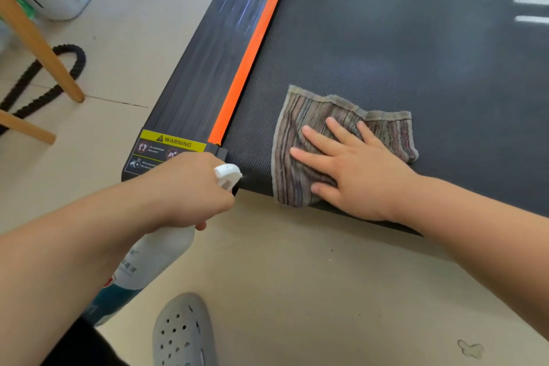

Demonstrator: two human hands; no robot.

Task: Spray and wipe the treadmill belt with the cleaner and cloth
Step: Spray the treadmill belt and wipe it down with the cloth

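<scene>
Left hand [190, 187]: grips spray bottle [154, 258], nozzle at belt [416, 38].
Right hand [353, 166]: flat, fingers spread, pressing cloth [297, 140].
Progress: near corner underway; most belt apparently unwiped.

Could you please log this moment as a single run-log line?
left hand: grips spray bottle, nozzle toward treadmill belt | right hand: flat on striped cloth at belt's near edge

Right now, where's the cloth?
Head view, lower centre: the cloth lies on the treadmill belt at its near edge, under the right hand, right of the orange strip.
</scene>
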